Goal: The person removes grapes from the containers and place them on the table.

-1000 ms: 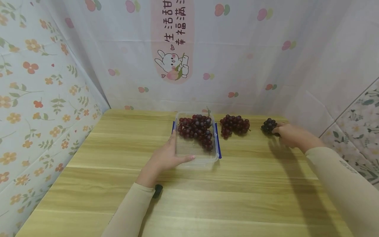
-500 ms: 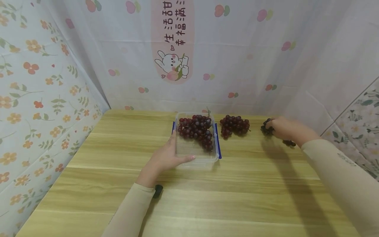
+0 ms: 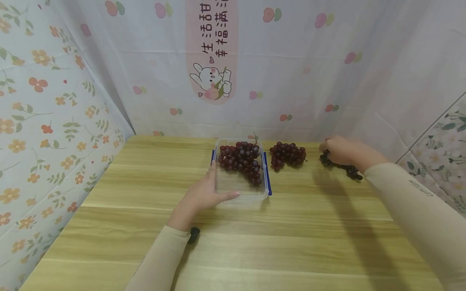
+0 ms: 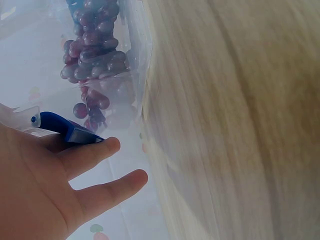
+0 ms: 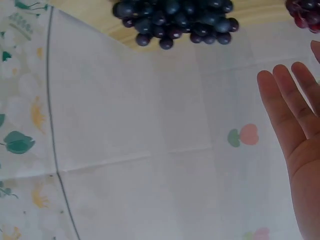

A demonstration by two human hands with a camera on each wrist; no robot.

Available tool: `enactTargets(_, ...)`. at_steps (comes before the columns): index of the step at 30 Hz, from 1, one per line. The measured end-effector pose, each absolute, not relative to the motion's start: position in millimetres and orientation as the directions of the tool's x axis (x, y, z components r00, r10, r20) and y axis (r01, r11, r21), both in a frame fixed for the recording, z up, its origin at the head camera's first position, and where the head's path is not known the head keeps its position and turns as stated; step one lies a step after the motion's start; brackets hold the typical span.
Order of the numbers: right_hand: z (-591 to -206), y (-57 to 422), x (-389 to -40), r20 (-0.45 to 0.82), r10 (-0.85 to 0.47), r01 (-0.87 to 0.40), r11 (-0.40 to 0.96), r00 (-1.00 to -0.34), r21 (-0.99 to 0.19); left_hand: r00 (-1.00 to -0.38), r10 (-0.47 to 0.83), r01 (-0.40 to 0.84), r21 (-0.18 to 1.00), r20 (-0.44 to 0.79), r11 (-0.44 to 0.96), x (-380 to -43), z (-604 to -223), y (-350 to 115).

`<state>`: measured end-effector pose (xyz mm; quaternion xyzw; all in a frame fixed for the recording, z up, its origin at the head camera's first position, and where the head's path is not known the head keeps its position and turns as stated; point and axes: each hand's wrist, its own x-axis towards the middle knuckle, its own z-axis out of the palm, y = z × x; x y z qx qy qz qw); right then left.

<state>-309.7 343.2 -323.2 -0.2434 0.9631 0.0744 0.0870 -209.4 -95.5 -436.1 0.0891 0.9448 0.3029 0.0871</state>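
A clear plastic container (image 3: 251, 198) with blue latches (image 3: 267, 178) holds a bunch of dark red grapes (image 3: 238, 157). My left hand (image 3: 202, 193) rests against its left side, the thumb lying along the front rim. In the left wrist view, straight, spread fingers (image 4: 107, 197) lie by a blue latch (image 4: 62, 125). At the table's back right, my right hand (image 3: 344, 150) is over a bunch of black grapes (image 3: 352, 172), partly hiding it. The right wrist view shows these black grapes (image 5: 172, 20) apart from the hand, whose extended fingers (image 5: 287, 107) hold nothing.
Another bunch of red grapes (image 3: 288, 154) lies on the wooden table (image 3: 291, 242) between the container and the black grapes. A patterned curtain (image 3: 291, 81) hangs right behind the table. Floral cloth (image 3: 43, 121) borders the left side.
My right hand has let go of the black grapes and shifted slightly left and back, uncovering more of the bunch. The left hand and container have stayed put.
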Motion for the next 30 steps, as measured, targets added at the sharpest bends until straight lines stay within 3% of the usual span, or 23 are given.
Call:
enactTargets(21,-283.2,277.9,-305.1,-0.233,-0.457,-0.501,0.845,-0.858,0.187,-0.968,0.226,0.119,0.595,-0.109,0.795,-208.4,-434.9,-96.0)
enactTargets(30,-277.3,241.0,-305.9,-0.216,-0.507,-0.543,0.824,-0.834,0.163,-0.968,0.231,0.126,0.594,-0.103,0.795,-209.4,-436.0,-96.3)
